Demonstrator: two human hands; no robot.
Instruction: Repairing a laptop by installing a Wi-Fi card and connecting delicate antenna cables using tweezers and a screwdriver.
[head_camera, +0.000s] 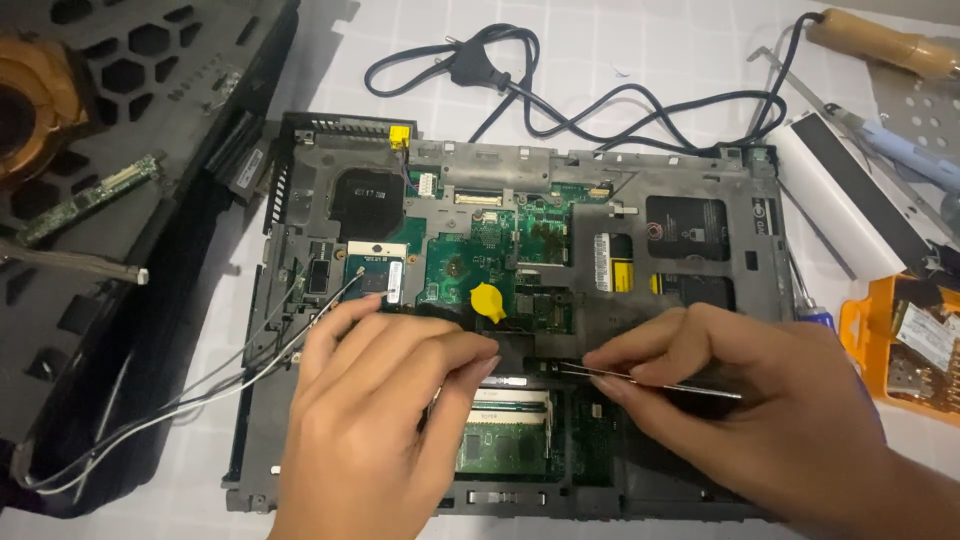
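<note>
**Tweezers held over an opened laptop chassis**

Nearest the camera, the left hand (375, 420) is laid on the lower middle of the opened laptop chassis (690, 330), its fingers curled and its thumb and forefinger drawn together at a dark part just above the memory slot (505, 430); whether anything is actually pinched there cannot be told. Beside it, the right hand (745, 400) is closed around a pair of thin metal tweezers (640, 380), which are held nearly level with the tips pointed left toward the fingertips of the left hand.

Just beyond the hands, the green motherboard (480, 255) is exposed, and a yellow coin-cell battery (488, 302) is seen on it (round, with a small tab). Grey and white antenna wires (200, 390) are trailed off the chassis to the left.

Farther out, a black panel (150, 120) is lying at the left, an orange tray (905, 345) of small parts at the right edge, and a black power cord (560, 95) is looped along the top, with a wooden-handled soldering iron (885, 45) at the top right.
</note>
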